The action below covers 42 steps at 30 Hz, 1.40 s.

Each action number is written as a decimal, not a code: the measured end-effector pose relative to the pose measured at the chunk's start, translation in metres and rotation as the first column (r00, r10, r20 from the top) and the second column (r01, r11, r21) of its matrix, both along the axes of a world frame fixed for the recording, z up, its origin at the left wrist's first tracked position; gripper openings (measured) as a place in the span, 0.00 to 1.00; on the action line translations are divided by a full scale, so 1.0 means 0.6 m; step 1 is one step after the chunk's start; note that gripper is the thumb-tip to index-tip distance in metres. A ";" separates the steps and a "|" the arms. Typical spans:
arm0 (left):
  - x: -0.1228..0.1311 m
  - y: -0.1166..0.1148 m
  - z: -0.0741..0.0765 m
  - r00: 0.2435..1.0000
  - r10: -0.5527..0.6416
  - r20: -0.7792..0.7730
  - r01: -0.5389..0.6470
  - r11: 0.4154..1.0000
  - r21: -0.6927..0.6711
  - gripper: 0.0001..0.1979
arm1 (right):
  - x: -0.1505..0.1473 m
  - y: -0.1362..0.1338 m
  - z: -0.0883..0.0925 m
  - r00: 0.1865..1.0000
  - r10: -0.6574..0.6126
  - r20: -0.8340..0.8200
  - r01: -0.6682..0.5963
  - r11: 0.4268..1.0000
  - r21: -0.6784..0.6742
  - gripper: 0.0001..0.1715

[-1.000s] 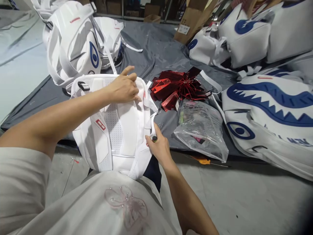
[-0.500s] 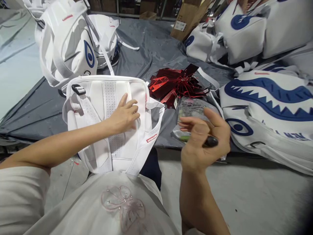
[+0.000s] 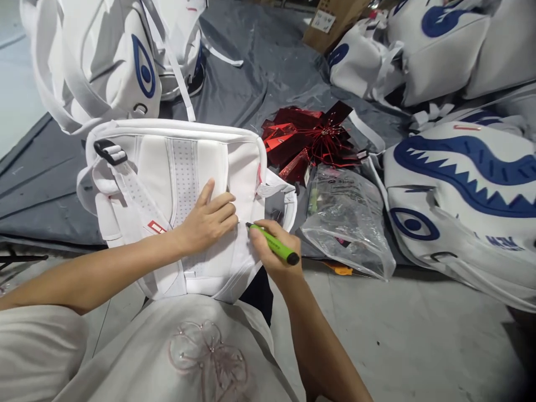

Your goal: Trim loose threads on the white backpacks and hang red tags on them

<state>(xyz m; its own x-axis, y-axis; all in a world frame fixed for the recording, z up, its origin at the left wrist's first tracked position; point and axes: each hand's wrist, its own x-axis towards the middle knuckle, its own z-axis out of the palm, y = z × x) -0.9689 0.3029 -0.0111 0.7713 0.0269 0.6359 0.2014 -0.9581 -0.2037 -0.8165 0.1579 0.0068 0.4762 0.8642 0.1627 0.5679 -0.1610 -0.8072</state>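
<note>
A white backpack (image 3: 211, 142) leans against the table edge in front of me, its padded back panel and straps facing up. My left hand (image 3: 209, 220) rests on the panel, thumb apart and fingers bent a little over the edge of the padding. In my right hand (image 3: 274, 245) is a green marker pen (image 3: 273, 243) with a black end, pinched between thumb and fingers. Its dark tip points left and touches or nearly touches the white fabric beside my left fingertips. Too small to make out is any mark there.
Red shiny hang tags (image 3: 310, 137) lie in a pile beyond the backpack, with a clear plastic bag (image 3: 347, 209) nearer me. More white backpacks with blue designs stand at left (image 3: 104, 67) and lie at right (image 3: 460, 178). A cardboard box (image 3: 335, 22) stands behind.
My right hand has swung left and down from above the plastic bag to the backpack, bringing the marker pen to the fabric. My left hand stays on the panel.
</note>
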 end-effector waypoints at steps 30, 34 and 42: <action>0.007 0.012 -0.013 0.996 0.027 -0.086 -0.032 0.998 -0.058 0.13 | -0.010 0.052 0.010 0.972 -0.097 -0.215 0.075 0.991 -0.110 0.20; 0.009 0.012 -0.007 0.995 0.060 -0.082 -0.057 0.998 0.031 0.13 | -0.009 0.050 0.011 0.969 -0.114 -0.218 0.088 0.988 -0.123 0.21; 0.009 0.014 0.018 0.981 0.064 -0.184 -0.054 0.997 0.059 0.12 | 0.001 0.046 0.007 0.975 -0.064 -0.215 0.037 0.991 -0.127 0.21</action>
